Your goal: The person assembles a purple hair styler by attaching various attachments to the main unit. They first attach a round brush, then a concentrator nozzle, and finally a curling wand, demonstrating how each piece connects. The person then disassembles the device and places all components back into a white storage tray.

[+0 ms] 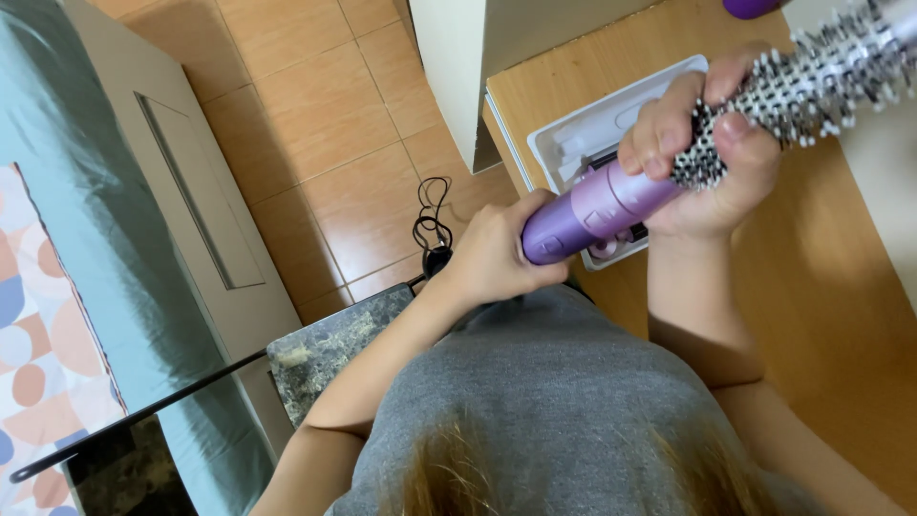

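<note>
Purple plastic marks the hair-brush handle [592, 212], gripped at its base by the left hand [497, 253]. Its bristled barrel [802, 81] is pinched by the right hand [702, 153] — above the wooden worktop [831, 268] and a white tray [592, 129].

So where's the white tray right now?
In the head view the white tray lies on the wooden desk, upper centre-right, just behind the purple hot-air brush that the left hand and right hand hold over it.
</note>
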